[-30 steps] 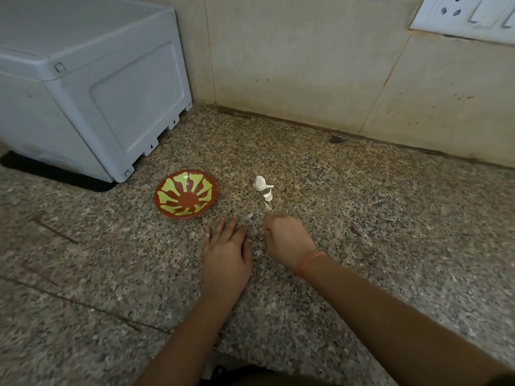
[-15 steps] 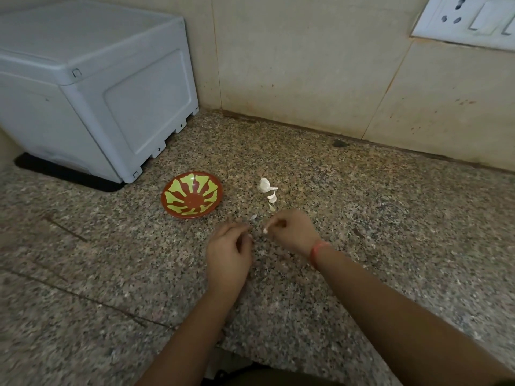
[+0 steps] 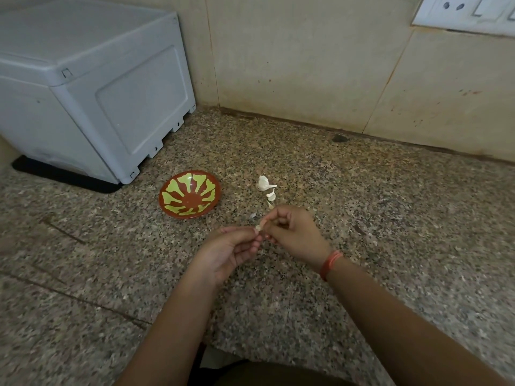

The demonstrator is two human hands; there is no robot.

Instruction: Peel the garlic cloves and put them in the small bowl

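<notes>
A small red bowl (image 3: 190, 195) with a green petal pattern sits on the granite counter, and nothing lies in it. To its right lie white garlic cloves (image 3: 263, 183) in a short row. My right hand (image 3: 295, 232) and my left hand (image 3: 228, 250) meet above the counter in front of the bowl. Between their fingertips they pinch one small garlic clove (image 3: 259, 226), of which only a pale tip shows.
A grey plastic box (image 3: 92, 87) on a black mat stands at the back left, close behind the bowl. A tiled wall (image 3: 306, 65) with a white socket panel (image 3: 468, 9) closes the back. A small skin flake (image 3: 252, 215) lies near my hands.
Both hands have lifted off the counter and come together. My right hand picked up a clove, and my left hand has turned palm up and joined it on the clove.
</notes>
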